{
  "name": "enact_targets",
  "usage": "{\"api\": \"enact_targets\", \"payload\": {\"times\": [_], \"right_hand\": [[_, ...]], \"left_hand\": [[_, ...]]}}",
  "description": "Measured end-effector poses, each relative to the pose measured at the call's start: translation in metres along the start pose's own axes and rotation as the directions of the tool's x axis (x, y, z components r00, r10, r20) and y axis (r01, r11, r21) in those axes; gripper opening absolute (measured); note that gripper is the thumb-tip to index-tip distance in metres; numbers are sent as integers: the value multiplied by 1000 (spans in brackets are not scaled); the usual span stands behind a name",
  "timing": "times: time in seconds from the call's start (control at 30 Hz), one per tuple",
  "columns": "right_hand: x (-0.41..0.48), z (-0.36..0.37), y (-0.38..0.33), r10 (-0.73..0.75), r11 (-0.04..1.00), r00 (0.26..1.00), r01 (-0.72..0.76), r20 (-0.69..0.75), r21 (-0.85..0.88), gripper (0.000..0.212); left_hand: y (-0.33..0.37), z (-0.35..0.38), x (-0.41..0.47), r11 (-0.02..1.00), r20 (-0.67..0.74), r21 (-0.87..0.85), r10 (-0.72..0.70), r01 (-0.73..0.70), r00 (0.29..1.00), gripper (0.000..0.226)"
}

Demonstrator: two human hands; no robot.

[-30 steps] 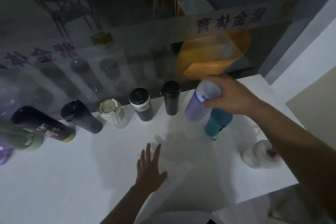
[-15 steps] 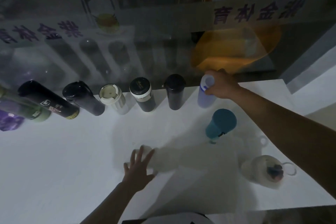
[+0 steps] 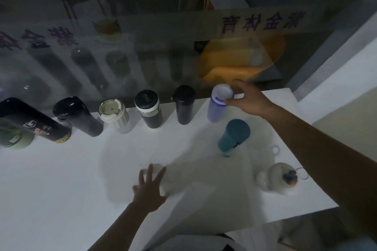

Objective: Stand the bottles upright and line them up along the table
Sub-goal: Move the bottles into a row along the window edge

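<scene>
Head view, dim light: your right hand [image 3: 247, 101] sits at the cap of the lavender bottle [image 3: 218, 104], fingers spread and only the tips touching the lid's right side, so the grasp reads as loosened rather than clenched. That bottle stands upright at the right end of the row along the table's far edge, just beside the slim black bottle [image 3: 184, 104], which looks like the reason for placing it there: it extends the line by one. Leftward the row runs through the black bottle with the white collar [image 3: 150, 109], the cream bottle [image 3: 114, 115], another black bottle [image 3: 78, 116], a tall dark printed bottle [image 3: 32, 121] and a green one [image 3: 14, 138] cut off by the frame; wide-angle distortion makes them appear to lean. Your left hand [image 3: 150, 186] lies flat, fingers splayed, holding nothing, probably bracing you. Two are not yet in line: the teal bottle [image 3: 234, 137], upright but nearer you, and a white bottle [image 3: 281, 178] near the right front corner, whose posture I cannot tell. Surface is a smooth white table [image 3: 61, 189], shadowed at centre. Behind the row is a glass pane with purple characters [image 3: 263, 22] that mirrors the bottles; beyond it, dark furniture and an orange shape.
</scene>
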State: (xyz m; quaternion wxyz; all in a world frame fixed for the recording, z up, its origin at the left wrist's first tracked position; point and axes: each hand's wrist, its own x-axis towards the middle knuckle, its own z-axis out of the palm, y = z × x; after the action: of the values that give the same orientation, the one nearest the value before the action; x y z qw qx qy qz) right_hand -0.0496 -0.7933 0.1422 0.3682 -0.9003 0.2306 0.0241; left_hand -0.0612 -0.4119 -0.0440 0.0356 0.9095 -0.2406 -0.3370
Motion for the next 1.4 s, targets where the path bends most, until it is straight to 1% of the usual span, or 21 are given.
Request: {"api": "enact_targets", "payload": {"times": [0.03, 0.1, 0.13, 0.2, 0.27, 0.33, 0.4, 0.47, 0.53, 0.6, 0.67, 0.73, 0.83, 0.93, 1.03, 1.1, 1.17, 1.27, 1.33, 1.4], "right_hand": [[-18, -6, 1, 19, 998, 999, -17, -36, 54, 67], [-59, -19, 9, 105, 992, 984, -93, -145, 87, 52], [-81, -24, 15, 153, 987, 963, -135, -220, 92, 48], [-127, -30, 24, 216, 975, 908, -179, -360, 134, 37], [-171, -26, 36, 272, 960, 876, -217, -398, 177, 30], [-205, -16, 50, 304, 953, 866, -276, -398, 128, 34], [-227, -4, 65, 305, 946, 874, -323, -378, 16, 47], [-239, 9, 77, 334, 927, 892, -369, -305, -64, 68], [-243, 21, 93, 353, 902, 905, -397, -238, -169, 89], [-244, 31, 106, 339, 880, 916, -389, -214, -271, 98], [-241, 36, 116, 312, 870, 935, -353, -172, -345, 97], [-233, 36, 128, 273, 872, 958, -283, -83, -398, 96], [-216, 22, 148, 166, 874, 984, -115, 67, -472, 86], [-202, 6, 162, 26, 893, 979, 69, 204, -445, 78], [-186, -10, 179, -51, 896, 958, 169, 283, -411, 88], [-175, -22, 195, -72, 893, 955, 190, 287, -407, 94], [-168, -34, 210, -84, 895, 964, 184, 252, -406, 93], [-163, -53, 227, -59, 892, 980, 136, 188, -432, 89], [-162, -62, 236, -34, 900, 986, 101, 163, -424, 91], [-161, -67, 240, -17, 919, 990, 71, 141, -388, 94]], "left_hand": [[1, -4, 2, 1000, 33, -25, 8, -7, 999, 94], [8, -18, 8, 990, 80, -144, 11, 0, 997, 90], [14, -25, 10, 976, 87, -219, 25, -6, 996, 86], [30, -41, 12, 930, 75, -360, 112, -77, 991, 72], [51, -55, 10, 861, 44, -479, 221, -174, 974, 59], [77, -67, 5, 817, -7, -515, 296, -257, 955, 56], [103, -80, 0, 787, -93, -508, 354, -350, 931, 63], [132, -95, -3, 750, -201, -486, 402, -447, 893, 73], [161, -107, -1, 735, -285, -437, 434, -519, 855, 83], [187, -112, 6, 745, -333, -362, 459, -561, 824, 90], [212, -116, 13, 773, -343, -280, 473, -569, 811, 93], [232, -121, 20, 823, -318, -192, 464, -535, 827, 92], [256, -129, 28, 880, -231, -34, 454, -474, 860, 85], [272, -135, 36, 899, -168, 81, 437, -429, 884, 74], [288, -145, 43, 901, -93, 152, 421, -405, 902, 70], [302, -156, 48, 899, -72, 151, 425, -411, 902, 67], [319, -170, 54, 901, -88, 108, 430, -420, 899, 66], [346, -193, 70, 889, -127, 44, 457, -456, 880, 67], [363, -203, 85, 883, -141, 41, 469, -468, 872, 67], [376, -206, 102, 890, -146, 58, 456, -453, 878, 67]]}}
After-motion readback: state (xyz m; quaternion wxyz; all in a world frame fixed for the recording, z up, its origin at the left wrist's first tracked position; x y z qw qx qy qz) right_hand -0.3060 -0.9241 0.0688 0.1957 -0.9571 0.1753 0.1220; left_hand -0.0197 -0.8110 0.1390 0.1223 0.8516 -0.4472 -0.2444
